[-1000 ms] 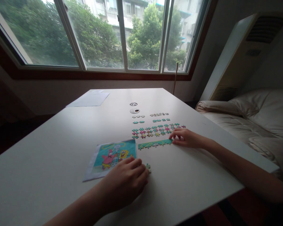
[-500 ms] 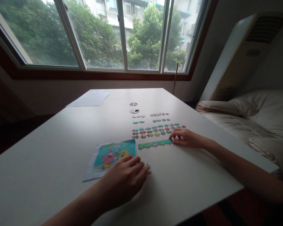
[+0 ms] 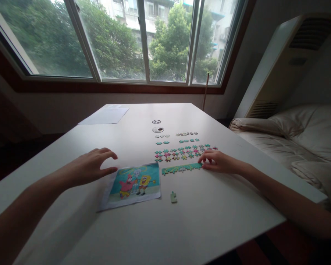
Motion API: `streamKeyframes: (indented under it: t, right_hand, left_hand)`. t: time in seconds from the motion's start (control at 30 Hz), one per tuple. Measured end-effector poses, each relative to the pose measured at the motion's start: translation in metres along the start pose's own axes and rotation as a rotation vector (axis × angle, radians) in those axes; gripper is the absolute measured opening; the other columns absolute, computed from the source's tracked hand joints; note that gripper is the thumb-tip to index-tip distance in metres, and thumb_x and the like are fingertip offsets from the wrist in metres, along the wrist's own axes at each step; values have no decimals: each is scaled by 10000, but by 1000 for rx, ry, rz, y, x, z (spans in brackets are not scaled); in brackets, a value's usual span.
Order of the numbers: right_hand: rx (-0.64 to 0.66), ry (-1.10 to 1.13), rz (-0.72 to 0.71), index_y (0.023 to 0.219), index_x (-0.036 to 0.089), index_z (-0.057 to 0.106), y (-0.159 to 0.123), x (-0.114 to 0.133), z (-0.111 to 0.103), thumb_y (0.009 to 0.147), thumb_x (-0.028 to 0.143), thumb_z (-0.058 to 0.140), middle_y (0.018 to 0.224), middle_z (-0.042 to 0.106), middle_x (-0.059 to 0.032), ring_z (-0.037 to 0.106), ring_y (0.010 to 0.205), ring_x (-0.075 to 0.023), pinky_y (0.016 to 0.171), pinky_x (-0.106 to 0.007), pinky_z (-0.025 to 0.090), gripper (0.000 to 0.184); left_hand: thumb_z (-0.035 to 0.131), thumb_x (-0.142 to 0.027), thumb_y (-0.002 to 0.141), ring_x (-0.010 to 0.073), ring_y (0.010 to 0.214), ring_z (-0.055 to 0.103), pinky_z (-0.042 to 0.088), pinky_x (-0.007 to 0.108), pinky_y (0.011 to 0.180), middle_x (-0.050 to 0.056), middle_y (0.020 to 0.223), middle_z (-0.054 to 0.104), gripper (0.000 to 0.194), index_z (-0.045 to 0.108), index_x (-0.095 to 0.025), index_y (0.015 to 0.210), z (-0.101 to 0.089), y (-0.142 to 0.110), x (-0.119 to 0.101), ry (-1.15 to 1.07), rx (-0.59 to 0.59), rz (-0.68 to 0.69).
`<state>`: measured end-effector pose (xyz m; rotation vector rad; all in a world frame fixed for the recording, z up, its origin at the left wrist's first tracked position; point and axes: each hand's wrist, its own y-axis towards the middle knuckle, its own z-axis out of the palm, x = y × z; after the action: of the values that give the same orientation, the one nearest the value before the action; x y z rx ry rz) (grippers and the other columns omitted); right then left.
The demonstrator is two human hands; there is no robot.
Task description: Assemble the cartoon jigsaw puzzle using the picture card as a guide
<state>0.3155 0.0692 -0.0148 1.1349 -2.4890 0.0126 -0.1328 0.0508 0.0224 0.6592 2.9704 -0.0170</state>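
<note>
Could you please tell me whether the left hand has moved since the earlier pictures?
Yes, the left hand has moved leftward and away from the person, relative to the table.

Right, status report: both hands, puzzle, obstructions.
Left hand open, empty, beside picture sheet. Right hand at joined strip, right end. Loose green piece uncovered, nothing between it and joined strip.

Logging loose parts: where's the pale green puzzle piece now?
Head view, just right of center: the pale green puzzle piece lies alone on the table, right of the picture sheet and nearer the camera than the joined strip.
</note>
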Motion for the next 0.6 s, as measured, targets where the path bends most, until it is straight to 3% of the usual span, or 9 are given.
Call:
streamKeyframes:
  t: [0.23,0.47,0.6]
  right_hand:
    - [-9,-2,-22,983,171,632,1,-3,2,831,282,540,813,560,-40,472,600,-85,631,-221,408,209]
    - [4,-3,-6,980,177,631,-2,-1,0,825,272,545,828,567,-43,480,604,-87,634,-224,410,202]
    - [0,2,-8,981,179,633,-5,-1,1,820,268,553,827,570,-43,487,614,-91,641,-227,414,201]
  left_hand:
    - [451,-515,854,246,1011,482,380,304,850,70,1104,536,415,531,-144,1024,3,-4,6,-69,64,-25]
    - [504,-533,794,294,1049,446,359,354,872,97,1159,513,435,550,-143,980,13,-1,12,-53,73,-62]
    - [482,-488,819,271,1034,453,357,342,874,76,1136,527,385,555,-154,999,12,-4,11,-49,84,-72]
